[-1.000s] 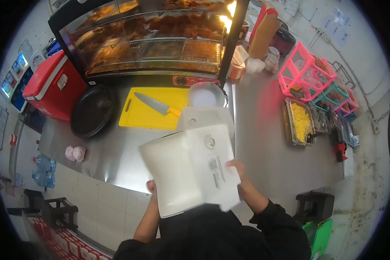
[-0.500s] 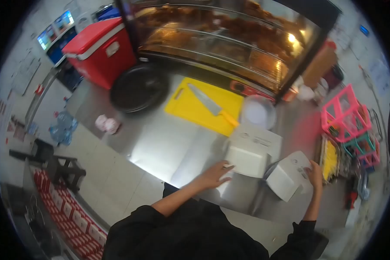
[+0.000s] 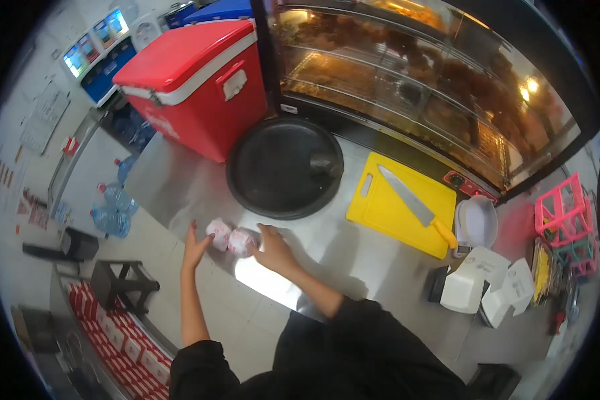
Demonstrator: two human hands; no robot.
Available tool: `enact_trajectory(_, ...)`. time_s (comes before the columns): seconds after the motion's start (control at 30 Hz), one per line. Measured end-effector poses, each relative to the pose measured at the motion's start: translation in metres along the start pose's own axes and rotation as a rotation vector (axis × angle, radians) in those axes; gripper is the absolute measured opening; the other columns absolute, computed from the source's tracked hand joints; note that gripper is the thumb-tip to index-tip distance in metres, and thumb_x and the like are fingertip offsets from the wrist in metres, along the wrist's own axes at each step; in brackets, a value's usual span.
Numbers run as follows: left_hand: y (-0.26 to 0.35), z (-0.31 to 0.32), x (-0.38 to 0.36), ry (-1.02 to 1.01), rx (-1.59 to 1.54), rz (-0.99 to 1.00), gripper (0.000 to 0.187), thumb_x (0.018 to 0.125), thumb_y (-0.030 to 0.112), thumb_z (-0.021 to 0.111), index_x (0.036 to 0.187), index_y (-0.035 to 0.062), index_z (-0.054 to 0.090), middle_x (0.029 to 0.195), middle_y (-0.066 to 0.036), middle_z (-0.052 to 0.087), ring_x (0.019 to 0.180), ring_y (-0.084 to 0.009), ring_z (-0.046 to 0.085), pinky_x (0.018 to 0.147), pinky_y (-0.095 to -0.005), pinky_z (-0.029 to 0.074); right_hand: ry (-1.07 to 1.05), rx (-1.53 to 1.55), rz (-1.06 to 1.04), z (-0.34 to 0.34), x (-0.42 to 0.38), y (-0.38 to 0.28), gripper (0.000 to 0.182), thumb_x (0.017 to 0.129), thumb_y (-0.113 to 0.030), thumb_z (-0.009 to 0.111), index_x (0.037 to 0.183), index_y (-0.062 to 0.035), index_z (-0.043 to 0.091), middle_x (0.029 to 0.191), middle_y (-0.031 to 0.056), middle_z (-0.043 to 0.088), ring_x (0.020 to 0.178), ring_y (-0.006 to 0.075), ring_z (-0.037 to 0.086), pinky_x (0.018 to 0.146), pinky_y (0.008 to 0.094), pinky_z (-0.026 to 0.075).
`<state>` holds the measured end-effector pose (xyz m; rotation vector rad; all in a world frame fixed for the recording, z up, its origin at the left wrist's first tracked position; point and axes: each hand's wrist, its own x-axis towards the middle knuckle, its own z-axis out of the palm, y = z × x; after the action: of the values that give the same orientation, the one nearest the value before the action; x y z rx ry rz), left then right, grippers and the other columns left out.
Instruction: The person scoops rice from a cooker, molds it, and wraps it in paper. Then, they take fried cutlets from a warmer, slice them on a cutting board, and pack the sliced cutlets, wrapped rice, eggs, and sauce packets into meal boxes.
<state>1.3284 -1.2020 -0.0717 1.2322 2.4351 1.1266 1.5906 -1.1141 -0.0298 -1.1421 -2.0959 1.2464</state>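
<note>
Two small round bundles in pink-and-white wrapping sit side by side at the front edge of the steel counter, a left bundle (image 3: 218, 233) and a right bundle (image 3: 241, 243). Just left of the pair is my left hand (image 3: 195, 247), thumb and fingers apart. My right hand (image 3: 275, 252) reaches in from the other side, its parted thumb and fingertips right at the right bundle. Behind the bundles lies a large round black tray (image 3: 280, 173).
A red cooler box (image 3: 193, 80) stands at the back left, beside a lit glass food warmer (image 3: 393, 87). A knife (image 3: 410, 197) lies on a yellow cutting board (image 3: 373, 213). Foam boxes (image 3: 465, 283), a round tub (image 3: 479, 223) and pink baskets (image 3: 564, 210) stand on the right.
The view has swung left. Both hands have left the foam boxes, where my right hand was at one box, and are now on either side of the wrapped bundles.
</note>
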Motion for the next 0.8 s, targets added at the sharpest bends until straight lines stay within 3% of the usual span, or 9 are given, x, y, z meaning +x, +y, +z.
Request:
enact_trajectory(0.1, 0.026, -0.006, 0.043, -0.747, -0.051, -0.379, 0.072, 0.065, 0.037, 0.075, 0.118, -0.0056, 0.05, 0.108, -0.018, 0.06, 0.095, -0.026, 0.059, 0.078, -0.0374, 0.049, -0.299, -0.094, 0.216, 0.057, 0.063, 0.014, 0.06, 0.058, -0.036, 0.075, 0.106, -0.004, 0.056, 0.108, 0.0194, 0.055, 0.095, 0.0349, 0.056, 0.079, 0.0414, 0.048)
enact_trajectory(0.17, -0.008, 0.011, 0.062, -0.822, 0.07, -0.264, 0.067, 0.062, 0.036, 0.078, 0.11, -0.0046, 0.056, 0.099, -0.015, 0.064, 0.088, -0.0233, 0.062, 0.07, -0.035, 0.051, -0.447, -0.002, 0.167, 0.066, 0.067, 0.025, 0.06, 0.042, -0.041, 0.083, 0.089, -0.0074, 0.066, 0.089, 0.0153, 0.067, 0.077, 0.0309, 0.066, 0.068, 0.0358, 0.053)
enact_trajectory(0.3, 0.024, 0.017, 0.024, -0.6, 0.134, -0.001, 0.067, 0.057, 0.028, 0.081, 0.109, -0.0031, 0.053, 0.1, -0.016, 0.062, 0.093, -0.0246, 0.061, 0.076, -0.0365, 0.049, -0.108, -0.1, -0.083, 0.07, 0.002, 0.037, 0.064, 0.058, -0.013, 0.07, 0.115, -0.0015, 0.044, 0.1, 0.0263, 0.052, 0.094, 0.0402, 0.053, 0.083, 0.0452, 0.046)
enact_trajectory(0.33, 0.036, 0.022, 0.011, -0.519, 0.179, 0.045, 0.066, 0.059, 0.027, 0.081, 0.11, -0.0031, 0.051, 0.099, -0.017, 0.062, 0.093, -0.0254, 0.06, 0.078, -0.0364, 0.049, -0.303, 0.027, 0.005, 0.055, -0.013, 0.046, 0.084, 0.061, -0.02, 0.072, 0.132, -0.001, 0.031, 0.123, 0.0297, 0.042, 0.108, 0.0415, 0.05, 0.087, 0.0438, 0.046)
enact_trajectory(0.47, 0.063, 0.041, -0.04, -0.398, 0.113, -0.036, 0.064, 0.064, 0.021, 0.078, 0.116, -0.0019, 0.047, 0.1, -0.016, 0.06, 0.093, -0.0263, 0.059, 0.081, -0.0374, 0.048, -0.535, 0.495, 0.139, -0.047, -0.124, 0.11, 0.082, 0.062, -0.029, 0.077, 0.124, 0.0055, 0.036, 0.108, 0.0181, 0.055, 0.102, 0.0244, 0.053, 0.089, 0.035, 0.044)
enact_trajectory(0.5, 0.09, 0.05, -0.055, -0.405, 0.11, -0.008, 0.064, 0.064, 0.021, 0.078, 0.116, -0.0019, 0.047, 0.1, -0.016, 0.06, 0.093, -0.0263, 0.059, 0.081, -0.0374, 0.048, -0.349, 0.313, 0.142, -0.096, -0.168, 0.111, 0.075, 0.065, -0.029, 0.076, 0.122, 0.0046, 0.04, 0.111, 0.0168, 0.052, 0.106, 0.0217, 0.05, 0.093, 0.0329, 0.042)
enact_trajectory(0.6, 0.189, 0.084, -0.15, -0.563, -0.688, -0.378, 0.062, 0.071, 0.021, 0.072, 0.121, -0.0009, 0.044, 0.106, -0.014, 0.057, 0.095, -0.0264, 0.058, 0.083, -0.0388, 0.047, -0.218, 0.816, 0.325, -0.235, -0.295, 0.144, 0.062, 0.075, -0.029, 0.066, 0.124, -0.0001, 0.041, 0.114, 0.0118, 0.051, 0.107, 0.0208, 0.048, 0.089, 0.0331, 0.043)
enact_trajectory(0.73, 0.345, 0.173, -0.266, -1.002, -1.096, -0.216, 0.055, 0.081, 0.034, 0.061, 0.121, -0.0003, 0.045, 0.107, -0.011, 0.057, 0.101, -0.0213, 0.055, 0.089, -0.0356, 0.043, 0.388, 0.174, 0.351, -0.396, -0.44, 0.162, 0.064, 0.069, -0.022, 0.065, 0.123, -0.0004, 0.039, 0.11, 0.0164, 0.051, 0.105, 0.0239, 0.051, 0.086, 0.0353, 0.044)
enact_trajectory(0.8, 0.417, 0.229, -0.306, -1.119, -1.039, -0.158, 0.051, 0.078, 0.02, 0.063, 0.121, -0.0018, 0.046, 0.109, -0.013, 0.057, 0.101, -0.0219, 0.055, 0.09, -0.0332, 0.043, 0.658, 0.047, 0.433, -0.456, -0.473, 0.152, 0.064, 0.066, -0.021, 0.066, 0.121, 0.0, 0.042, 0.112, 0.0193, 0.052, 0.105, 0.0267, 0.052, 0.087, 0.0368, 0.044)
